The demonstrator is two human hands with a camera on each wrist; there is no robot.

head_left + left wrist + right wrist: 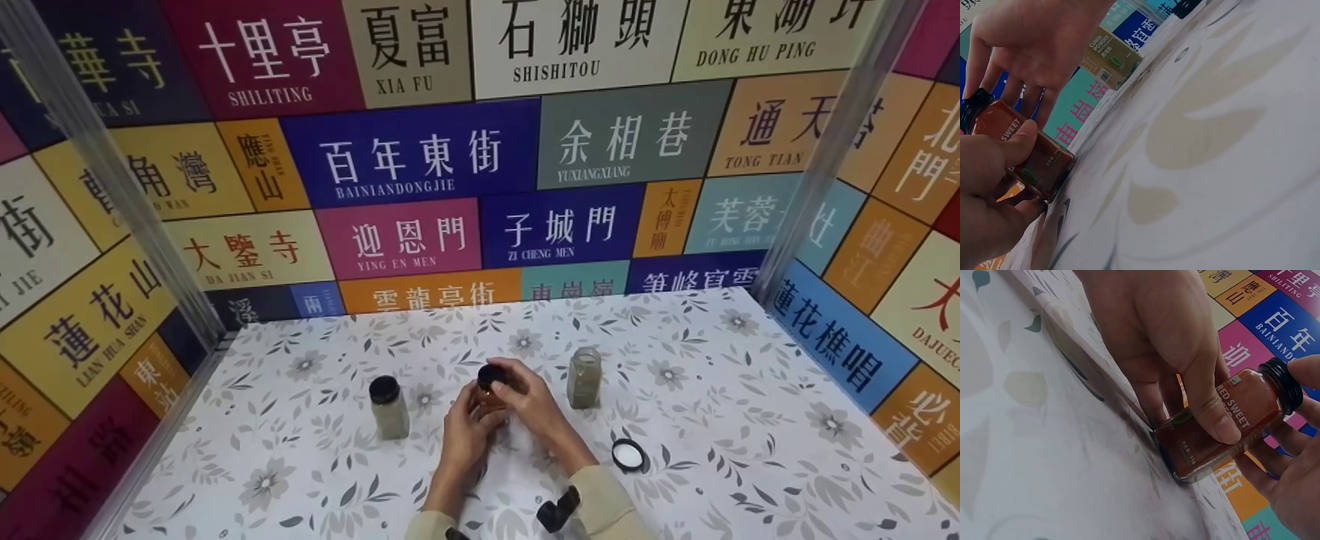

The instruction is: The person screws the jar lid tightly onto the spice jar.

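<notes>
A glass spice jar (1224,419) of red powder, labelled "RED SWEET", stands tilted at the middle of the table, its base close to the surface. My left hand (469,427) grips the jar's body, with the thumb across the label. At the black lid (1282,385), my right hand (529,401) holds on with thumb and fingertip, while its other fingers extend behind the jar. Right of the hands stands a lidless cumin powder jar (584,386). A loose black lid (628,455) lies nearby, white inside facing up.
Left of the hands, another spice jar (390,416) stands upright with its black lid on. The table (247,420) has a white cloth with grey flowers and leaves. Panels with coloured place-name signs (412,150) rise behind it and at both sides.
</notes>
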